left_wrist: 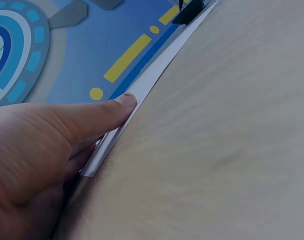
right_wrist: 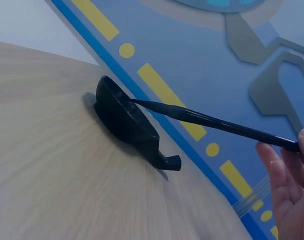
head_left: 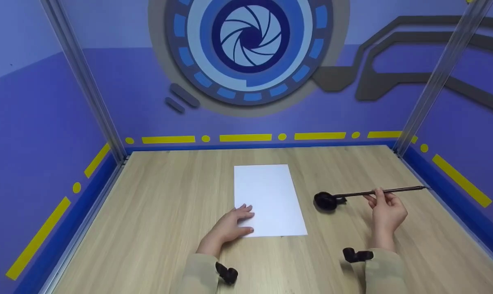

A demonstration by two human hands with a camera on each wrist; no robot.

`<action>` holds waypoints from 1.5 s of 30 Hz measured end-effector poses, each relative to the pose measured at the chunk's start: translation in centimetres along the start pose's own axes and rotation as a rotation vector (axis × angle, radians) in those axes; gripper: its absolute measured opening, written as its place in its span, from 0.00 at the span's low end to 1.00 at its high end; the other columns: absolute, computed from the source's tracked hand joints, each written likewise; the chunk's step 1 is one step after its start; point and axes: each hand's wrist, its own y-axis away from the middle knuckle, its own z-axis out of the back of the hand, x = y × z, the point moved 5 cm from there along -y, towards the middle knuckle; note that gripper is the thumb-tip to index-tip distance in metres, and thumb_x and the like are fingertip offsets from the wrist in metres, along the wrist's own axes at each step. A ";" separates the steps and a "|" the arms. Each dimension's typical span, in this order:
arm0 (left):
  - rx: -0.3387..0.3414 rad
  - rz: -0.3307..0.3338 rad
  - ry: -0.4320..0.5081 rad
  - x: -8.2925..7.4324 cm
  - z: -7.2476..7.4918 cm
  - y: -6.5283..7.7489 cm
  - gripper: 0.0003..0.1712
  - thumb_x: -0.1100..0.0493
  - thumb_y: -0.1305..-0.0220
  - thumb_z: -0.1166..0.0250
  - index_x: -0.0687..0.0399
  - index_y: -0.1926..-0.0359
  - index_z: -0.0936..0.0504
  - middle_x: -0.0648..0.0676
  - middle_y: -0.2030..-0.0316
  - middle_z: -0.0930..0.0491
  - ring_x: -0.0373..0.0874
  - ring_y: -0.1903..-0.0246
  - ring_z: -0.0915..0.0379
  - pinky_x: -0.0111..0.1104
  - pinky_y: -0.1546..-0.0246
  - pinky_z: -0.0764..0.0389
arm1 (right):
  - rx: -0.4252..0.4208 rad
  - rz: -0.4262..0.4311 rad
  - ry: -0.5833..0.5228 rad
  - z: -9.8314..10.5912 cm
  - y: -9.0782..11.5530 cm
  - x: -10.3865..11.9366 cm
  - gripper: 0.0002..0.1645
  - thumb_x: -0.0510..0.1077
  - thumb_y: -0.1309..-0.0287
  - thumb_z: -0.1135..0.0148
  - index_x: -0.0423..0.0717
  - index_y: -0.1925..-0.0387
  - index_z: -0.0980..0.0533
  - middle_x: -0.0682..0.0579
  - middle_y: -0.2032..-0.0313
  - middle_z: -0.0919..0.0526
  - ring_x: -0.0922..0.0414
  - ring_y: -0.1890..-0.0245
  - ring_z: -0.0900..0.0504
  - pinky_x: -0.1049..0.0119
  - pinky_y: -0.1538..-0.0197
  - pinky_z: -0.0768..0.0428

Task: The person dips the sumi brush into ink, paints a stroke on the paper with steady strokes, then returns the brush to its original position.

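A sheet of white paper (head_left: pixel 268 196) lies on the table, and my left hand (head_left: pixel 229 225) rests on its lower left edge. In the left wrist view the thumb (left_wrist: pixel 104 116) presses along the paper's edge with the fingers partly hidden behind. To the right, my right hand (head_left: pixel 388 215) pinches a dark, slim writing brush (head_left: pixel 401 189) near the middle of its handle. The brush lies nearly level, its pointed bristles (right_wrist: pixel 157 107) reaching left over the rim of a small black dish (right_wrist: pixel 117 112) with a short stub handle. What the dish contains is hidden.
The wooden table (head_left: pixel 156 212) is bounded by blue-purple wall panels (head_left: pixel 246 122) with yellow marks. Metal posts (head_left: pixel 438 77) stand at the back corners. Small black mounts (head_left: pixel 227 272) stick out from both sleeves.
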 end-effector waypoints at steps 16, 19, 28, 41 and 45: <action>-0.007 0.003 -0.016 0.0 0.0 -0.1 0.30 0.56 0.35 0.28 0.59 0.34 0.21 0.55 0.25 0.31 0.58 0.21 0.44 0.57 0.20 0.44 | 0.132 -0.062 0.048 -0.7 0.0 -0.6 0.12 0.40 0.28 0.41 0.42 0.48 0.20 0.70 0.70 0.12 0.71 0.70 0.10 0.80 0.63 0.14; -0.005 0.002 -0.011 0.0 0.0 -0.1 0.30 0.56 0.35 0.29 0.59 0.34 0.22 0.55 0.25 0.31 0.57 0.21 0.44 0.56 0.20 0.44 | 0.143 -0.081 0.062 -0.7 0.0 -0.5 0.15 0.41 0.28 0.41 0.40 0.44 0.21 0.70 0.69 0.12 0.71 0.69 0.10 0.80 0.62 0.14; 0.004 -0.009 -0.002 0.0 0.0 0.0 0.30 0.56 0.35 0.29 0.60 0.34 0.22 0.55 0.25 0.32 0.57 0.21 0.45 0.57 0.20 0.45 | 0.162 -0.061 0.021 -0.3 0.0 0.5 0.09 0.39 0.28 0.41 0.46 0.50 0.20 0.67 0.68 0.11 0.70 0.68 0.10 0.80 0.63 0.14; 0.004 -0.002 -0.001 0.1 0.0 0.0 0.30 0.55 0.35 0.29 0.60 0.34 0.22 0.56 0.25 0.32 0.58 0.21 0.45 0.58 0.20 0.47 | 0.035 -0.011 0.030 -0.5 0.3 0.4 0.10 0.43 0.33 0.33 0.41 0.61 0.24 0.67 0.77 0.14 0.68 0.80 0.12 0.80 0.74 0.17; 0.004 0.003 0.002 0.1 -0.1 -0.1 0.30 0.55 0.35 0.29 0.59 0.33 0.22 0.55 0.24 0.33 0.58 0.21 0.46 0.57 0.20 0.46 | 0.029 -0.044 0.063 -0.4 0.4 -0.2 0.13 0.45 0.34 0.33 0.40 0.62 0.26 0.68 0.77 0.15 0.68 0.81 0.13 0.80 0.74 0.17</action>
